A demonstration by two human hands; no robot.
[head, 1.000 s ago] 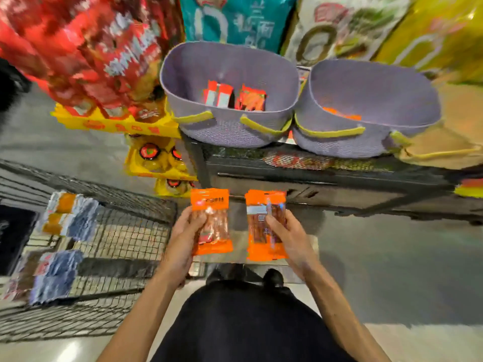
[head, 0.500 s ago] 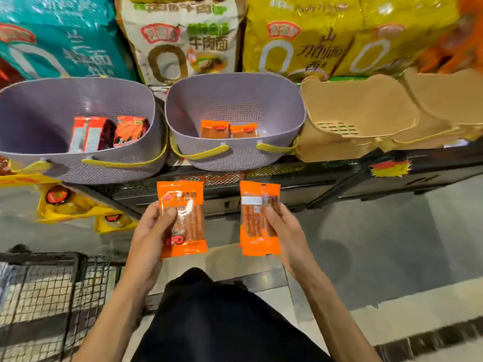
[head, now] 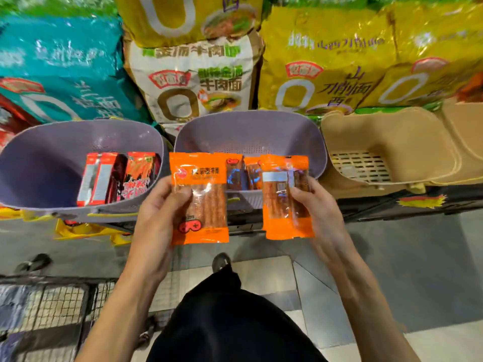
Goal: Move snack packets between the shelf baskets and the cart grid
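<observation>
Snack packet (head: 206, 173) pinched by left hand (head: 156, 218); other packet (head: 277, 205) pinched by right hand (head: 318, 215); purple basket (head: 251, 129) just behind the 2 grips.

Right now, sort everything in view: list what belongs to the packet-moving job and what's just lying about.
Job: left orange packet, right orange packet, middle purple basket, left purple basket with red packets, cart grid.

Lying about: noodle bags, tan baskets, yellow starburst sticker.

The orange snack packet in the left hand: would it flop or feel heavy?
Probably fairly stiff: the orange snack packet stands upright though the left hand grips only one side. Likely light, since thumb and fingers alone hold it. Its glossy film may be slippery.
</observation>
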